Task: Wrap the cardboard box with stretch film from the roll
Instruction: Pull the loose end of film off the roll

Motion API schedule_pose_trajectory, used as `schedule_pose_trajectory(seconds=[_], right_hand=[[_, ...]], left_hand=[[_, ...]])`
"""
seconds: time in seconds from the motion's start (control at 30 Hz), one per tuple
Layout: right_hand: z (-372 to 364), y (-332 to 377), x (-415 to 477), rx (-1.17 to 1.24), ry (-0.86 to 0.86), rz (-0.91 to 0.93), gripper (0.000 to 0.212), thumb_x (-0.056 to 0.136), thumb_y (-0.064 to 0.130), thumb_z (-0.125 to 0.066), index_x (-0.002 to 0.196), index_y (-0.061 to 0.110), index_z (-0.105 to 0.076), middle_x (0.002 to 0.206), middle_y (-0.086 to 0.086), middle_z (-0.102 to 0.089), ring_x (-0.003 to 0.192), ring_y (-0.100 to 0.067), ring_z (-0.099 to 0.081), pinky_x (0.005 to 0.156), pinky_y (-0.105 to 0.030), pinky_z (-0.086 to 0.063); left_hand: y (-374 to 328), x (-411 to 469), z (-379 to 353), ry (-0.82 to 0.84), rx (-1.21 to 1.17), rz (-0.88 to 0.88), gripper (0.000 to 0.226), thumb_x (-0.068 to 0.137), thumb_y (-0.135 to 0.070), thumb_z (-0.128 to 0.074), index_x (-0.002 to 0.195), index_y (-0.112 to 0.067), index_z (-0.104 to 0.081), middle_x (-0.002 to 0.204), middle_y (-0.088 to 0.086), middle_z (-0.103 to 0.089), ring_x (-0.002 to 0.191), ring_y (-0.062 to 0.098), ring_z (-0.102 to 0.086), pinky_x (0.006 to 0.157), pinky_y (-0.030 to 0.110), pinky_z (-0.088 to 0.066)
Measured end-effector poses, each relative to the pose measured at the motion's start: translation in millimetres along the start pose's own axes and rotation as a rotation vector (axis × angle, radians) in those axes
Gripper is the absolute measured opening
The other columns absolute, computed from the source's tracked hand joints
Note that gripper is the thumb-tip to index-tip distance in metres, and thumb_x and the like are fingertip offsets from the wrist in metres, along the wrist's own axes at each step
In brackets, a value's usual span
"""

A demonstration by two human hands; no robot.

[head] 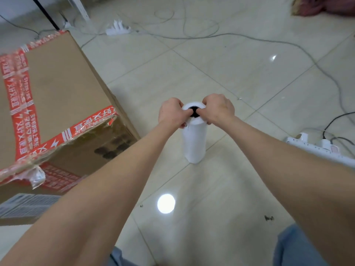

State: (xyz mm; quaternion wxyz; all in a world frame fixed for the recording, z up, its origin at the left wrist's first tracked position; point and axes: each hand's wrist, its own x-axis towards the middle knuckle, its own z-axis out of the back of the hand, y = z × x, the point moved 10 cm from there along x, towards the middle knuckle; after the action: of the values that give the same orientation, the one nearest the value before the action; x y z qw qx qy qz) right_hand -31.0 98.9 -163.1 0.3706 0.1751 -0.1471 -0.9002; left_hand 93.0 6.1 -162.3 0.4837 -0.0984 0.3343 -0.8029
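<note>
Both hands hold the top end of the roll of stretch film (195,143), which stands upright on the tiled floor (240,77), a little right of the middle of the scene. The left hand (172,112) curls round the left side of the rim and the right hand (219,109) round the right side. From each hand what seems the thumb reaches to the dark core hole (195,113) at the top. The roll is plain white and smooth, and I cannot tell where its loose end lies. Most of the fingers are hidden under the backs of the hands.

The cardboard box (61,83) stands on the floor at the left, apart from the roll. It is brown, with red tape (17,104) printed in white characters along its edges and across its top. A crumpled piece of clear film (37,177) hangs at its near corner. The left edge of the frame cuts the box off, the left forearm covers part of its near side, and the dark print there is blurred. A white power strip (315,147) lies at the right, and cables (288,44) run across the far floor.
</note>
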Motion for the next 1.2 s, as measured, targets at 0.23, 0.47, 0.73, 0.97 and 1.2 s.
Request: schedule_pose_trajectory(seconds=[0.23, 0.47, 0.73, 0.97, 1.2], right_hand=[[-2, -4, 1, 0.029, -0.055, -0.045, 0.026, 0.076, 0.046, -0.061, 0.082, 0.022, -0.064, 0.083, -0.003, -0.062, 0.079, -0.028, -0.059, 0.061, -0.028, -0.037], [-11, 8, -8, 0.053, -0.109, 0.024, 0.023, 0.088, 0.032, -0.049, 0.102, 0.021, -0.064, 0.103, -0.007, -0.064, 0.094, -0.032, -0.059, 0.067, -0.030, -0.038], [-11, 6, -14, 0.036, -0.105, 0.035, 0.025, 0.091, 0.032, -0.045, 0.106, 0.017, -0.059, 0.108, -0.008, -0.061, 0.097, -0.032, -0.058, 0.067, -0.031, -0.035], [-8, 16, -31, 0.124, -0.089, 0.124, 0.047, 0.091, 0.042, -0.049, 0.132, 0.019, -0.046, 0.130, -0.008, -0.049, 0.119, -0.029, -0.045, 0.078, -0.034, -0.040], [-11, 40, -44, 0.006, -0.085, 0.335, 0.061, 0.072, 0.049, -0.070, 0.126, 0.030, -0.052, 0.137, 0.001, -0.037, 0.125, -0.023, -0.035, 0.092, -0.033, -0.040]], left_hand=[[27, -18, -3, -0.055, -0.426, 0.036, 0.033, 0.081, -0.029, -0.064, 0.110, -0.013, -0.063, 0.071, 0.000, -0.067, 0.058, 0.015, -0.068, 0.065, 0.031, -0.060], [37, -43, -14, 0.045, -0.375, -0.057, 0.060, 0.066, -0.031, -0.083, 0.118, -0.024, -0.054, 0.104, -0.009, -0.060, 0.089, 0.010, -0.062, 0.076, 0.024, -0.051], [50, -59, -1, -0.224, -0.434, 0.004, 0.019, 0.081, -0.013, -0.071, 0.099, -0.013, -0.070, 0.086, -0.001, -0.071, 0.072, 0.013, -0.067, 0.072, 0.022, -0.055], [55, -68, 13, -0.302, -0.538, 0.116, 0.011, 0.090, -0.009, -0.055, 0.089, -0.007, -0.066, 0.079, 0.001, -0.067, 0.061, 0.008, -0.064, 0.052, 0.018, -0.054], [67, -71, 21, -0.244, -0.626, 0.152, 0.016, 0.089, -0.006, -0.056, 0.105, -0.005, -0.059, 0.104, 0.010, -0.065, 0.067, 0.011, -0.065, 0.054, 0.021, -0.055]])
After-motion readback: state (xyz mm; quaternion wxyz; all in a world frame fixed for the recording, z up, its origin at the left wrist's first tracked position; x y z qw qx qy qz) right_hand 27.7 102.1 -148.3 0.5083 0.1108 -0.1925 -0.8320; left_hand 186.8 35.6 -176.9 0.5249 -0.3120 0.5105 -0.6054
